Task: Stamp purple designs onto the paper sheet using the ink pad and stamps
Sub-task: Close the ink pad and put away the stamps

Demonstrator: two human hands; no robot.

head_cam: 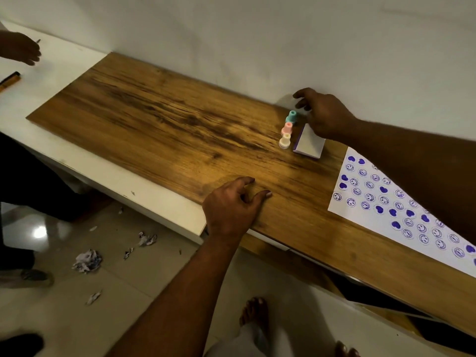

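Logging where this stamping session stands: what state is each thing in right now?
Teal stamp: upright.
Pink stamp: upright.
Cream stamp: upright.
Ink pad: flat on the board, seemingly closed.
Paper sheet: flat, covered in purple hearts and smileys.
Left hand: relaxed, resting on the board's near edge.
Right hand: palm down over the ink pad's far end.

The right forearm is covering the far side of the paper sheet, which is running off the right edge. The right hand is hiding the far end of the ink pad. The left edge is cutting off a pen and another person's hand, which is blurring.
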